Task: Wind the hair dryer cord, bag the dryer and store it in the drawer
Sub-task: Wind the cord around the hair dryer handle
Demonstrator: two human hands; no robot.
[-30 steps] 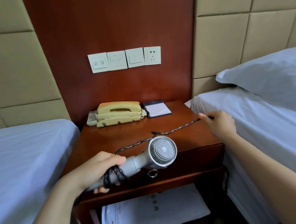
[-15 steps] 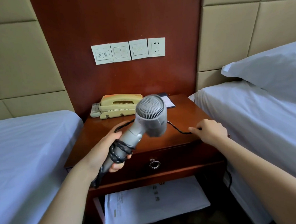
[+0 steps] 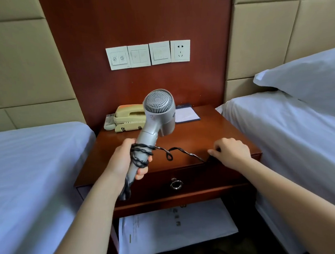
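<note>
My left hand [image 3: 126, 159] grips the handle of a silver hair dryer [image 3: 158, 115], held nearly upright above the wooden nightstand [image 3: 213, 135], its grille facing me. A black twisted cord [image 3: 172, 152] is looped a few times around the handle over my fingers. From there it runs right to my right hand [image 3: 231, 152], which pinches it at the nightstand's front edge. The drawer [image 3: 196, 176] below is closed, with a metal ring pull [image 3: 176, 184]. A white bag [image 3: 173, 227] with printed text lies on the lower shelf.
A beige telephone [image 3: 128, 117], a remote [image 3: 109, 122] and a notepad [image 3: 186, 114] sit at the back of the nightstand. Switch plates and a socket [image 3: 180, 51] are on the wall panel. White beds flank both sides, with a pillow [image 3: 306, 81] on the right.
My left hand has swung the dryer from lying low and sideways to nearly upright. The cord has gained turns around the handle, and my right hand has slid left toward me along it.
</note>
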